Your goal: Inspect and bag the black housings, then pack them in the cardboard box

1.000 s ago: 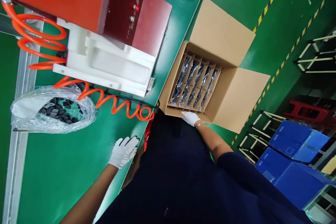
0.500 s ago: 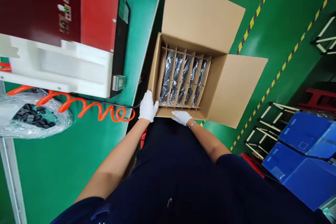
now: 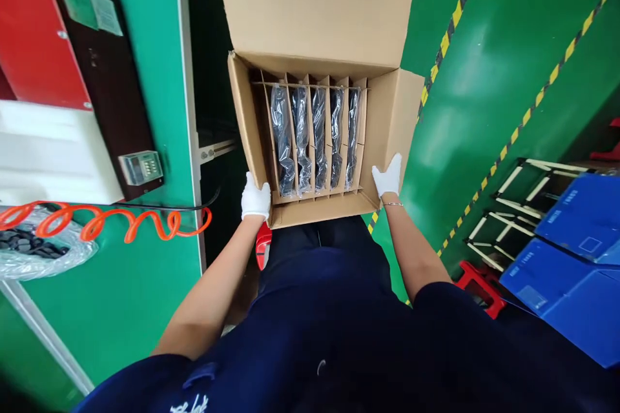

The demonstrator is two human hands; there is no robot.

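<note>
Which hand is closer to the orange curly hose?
Left. The left hand grips the cardboard box's left wall, just right of the orange coiled hose. The right hand is on the box's far side, farther away.

Matt brown cardboard box [image 3: 317,6] — glossy black plastic-wrapped parts [image 3: 300,139] — shiny painted floor [image 3: 484,64].

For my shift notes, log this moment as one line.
left hand: grips carton's left wall | right hand: grips right wall | cardboard carton: flaps open, divider slots hold black bagged parts | beside green workbench
</note>
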